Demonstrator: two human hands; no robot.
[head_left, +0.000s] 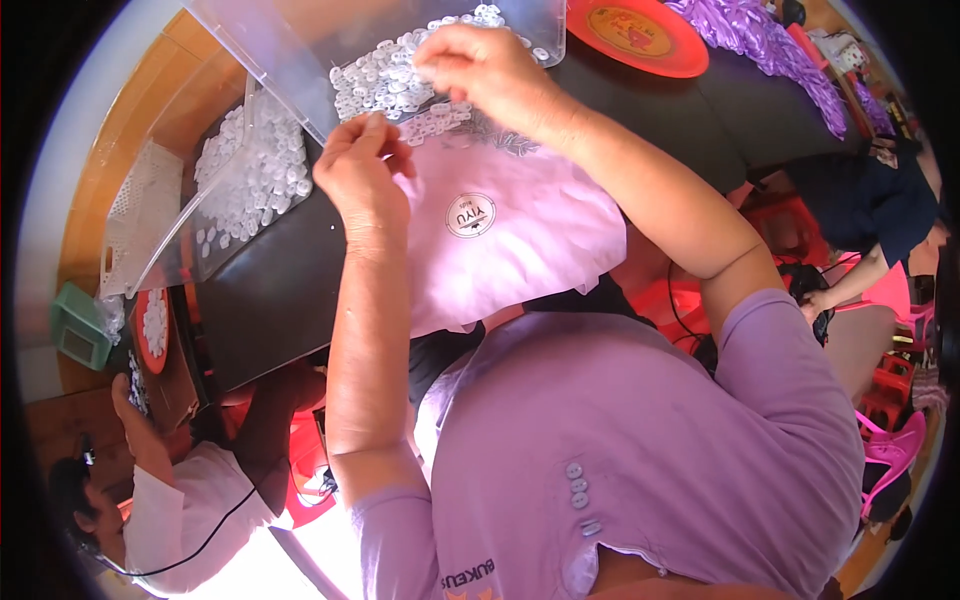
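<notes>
Presently working above small white pieces (385,85) heaped in a clear plastic bin (295,60), with the right hand (492,68) over the heap and the left hand (362,168) just beside the near rim, next to a pink cloth (515,250) draped over the edge of the dark tabletop (275,295). Holding the fingers of both hands curled, tips too small to read: cannot tell if apart or clamped on a piece. Farther out, showing a second white heap (255,165) at left, and, right of the bin, a red plate (690,62) near shiny purple strips (755,50). Also picturing a person in a white shirt (200,505) at lower left.
</notes>
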